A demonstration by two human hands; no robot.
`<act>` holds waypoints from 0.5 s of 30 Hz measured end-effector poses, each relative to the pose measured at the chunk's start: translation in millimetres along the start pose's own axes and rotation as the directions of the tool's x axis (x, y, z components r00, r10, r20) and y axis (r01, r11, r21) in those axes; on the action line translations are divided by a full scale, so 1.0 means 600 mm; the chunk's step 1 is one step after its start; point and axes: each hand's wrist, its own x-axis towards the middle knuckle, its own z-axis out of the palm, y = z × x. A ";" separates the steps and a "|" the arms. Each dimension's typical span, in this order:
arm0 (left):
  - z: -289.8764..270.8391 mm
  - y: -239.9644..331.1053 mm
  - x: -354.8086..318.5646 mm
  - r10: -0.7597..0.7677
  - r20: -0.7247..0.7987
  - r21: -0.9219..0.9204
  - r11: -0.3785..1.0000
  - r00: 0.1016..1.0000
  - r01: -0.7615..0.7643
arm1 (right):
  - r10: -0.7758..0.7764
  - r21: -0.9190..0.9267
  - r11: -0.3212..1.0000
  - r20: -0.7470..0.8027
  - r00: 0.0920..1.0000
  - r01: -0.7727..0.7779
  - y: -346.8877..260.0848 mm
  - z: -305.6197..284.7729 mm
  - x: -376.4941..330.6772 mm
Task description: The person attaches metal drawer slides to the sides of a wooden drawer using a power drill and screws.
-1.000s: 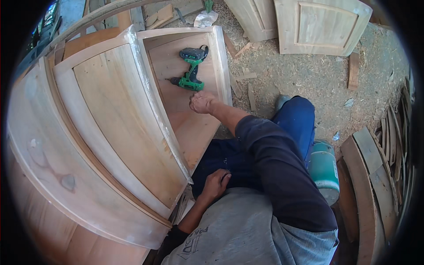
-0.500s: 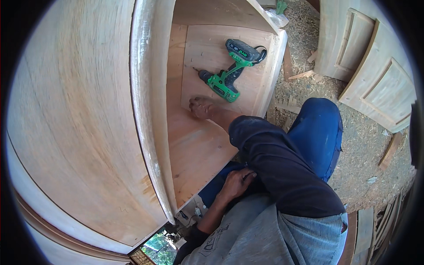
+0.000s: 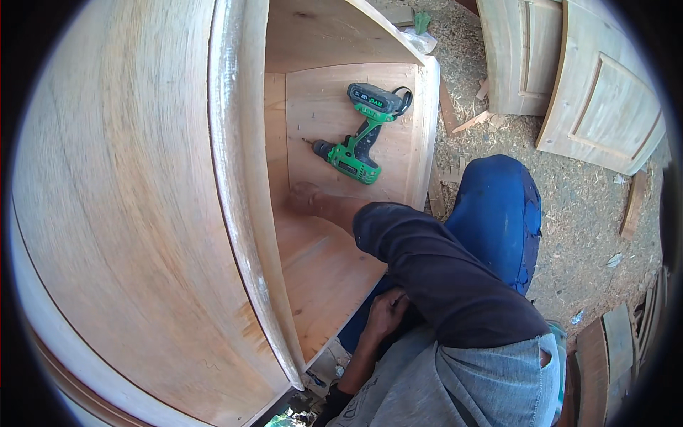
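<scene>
Reaching into the open wooden cabinet [image 3: 334, 270], the right hand [image 3: 304, 198] rests on its inner panel near the side wall, fingers hidden, so I cannot tell whether it grips anything. Just beyond that hand, on the same panel, lies a green cordless drill [image 3: 361, 139], untouched. Below the cabinet's edge, the left hand [image 3: 388, 313] lies loosely curled, holding nothing.

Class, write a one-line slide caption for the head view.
Right hand rests inside a wooden cabinet near a green drill; left hand at lap.
</scene>
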 end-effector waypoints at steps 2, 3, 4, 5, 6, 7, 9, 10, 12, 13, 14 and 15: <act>-0.012 -0.002 -0.015 -0.043 -0.026 -0.054 0.998 0.999 0.041 | 0.073 0.172 0.984 -0.112 0.991 -0.053 0.008 -0.084 0.017; -0.018 0.003 -0.014 -0.078 -0.021 -0.054 0.996 0.997 0.076 | 0.190 0.351 0.928 -0.163 0.968 -0.123 0.022 -0.150 0.024; -0.011 0.009 -0.007 -0.096 0.007 -0.064 0.993 0.995 0.096 | 0.219 0.244 0.956 -0.225 0.949 -0.162 0.061 -0.201 0.026; -0.002 0.009 -0.008 -0.090 0.029 -0.073 0.993 0.996 0.092 | 0.155 0.073 0.987 -0.245 0.957 -0.141 0.112 -0.234 0.021; 0.003 0.009 -0.005 -0.067 0.013 -0.083 0.994 0.998 0.068 | 0.201 0.045 0.979 -0.323 0.925 -0.197 0.158 -0.248 0.009; -0.006 0.005 -0.005 -0.059 -0.035 -0.080 0.995 0.998 0.056 | 0.156 -0.119 0.976 -0.211 0.965 -0.184 0.163 -0.285 0.002; -0.003 0.000 -0.007 -0.072 -0.015 -0.114 0.991 0.997 0.070 | 0.195 -0.248 0.940 -0.171 0.966 -0.234 0.220 -0.277 -0.016; 0.000 0.000 -0.002 -0.074 -0.006 -0.147 0.987 0.997 0.072 | 0.209 -0.253 0.935 -0.170 0.963 -0.248 0.240 -0.257 -0.020; 0.004 0.004 0.000 -0.063 0.006 -0.161 0.985 0.998 0.064 | 0.121 -0.259 0.939 -0.367 0.922 -0.226 0.261 -0.223 -0.024; 0.001 0.003 -0.003 -0.076 0.003 -0.167 0.983 0.997 0.075 | 0.116 -0.257 0.941 -0.371 0.922 -0.222 0.256 -0.223 -0.017; -0.001 0.004 -0.001 -0.079 -0.002 -0.162 0.984 0.997 0.077 | 0.139 -0.278 0.933 -0.308 0.941 -0.229 0.249 -0.221 -0.008; -0.005 0.005 0.002 -0.092 -0.003 -0.191 0.978 0.996 0.090 | 0.165 -0.300 0.924 -0.249 0.954 -0.238 0.242 -0.223 0.000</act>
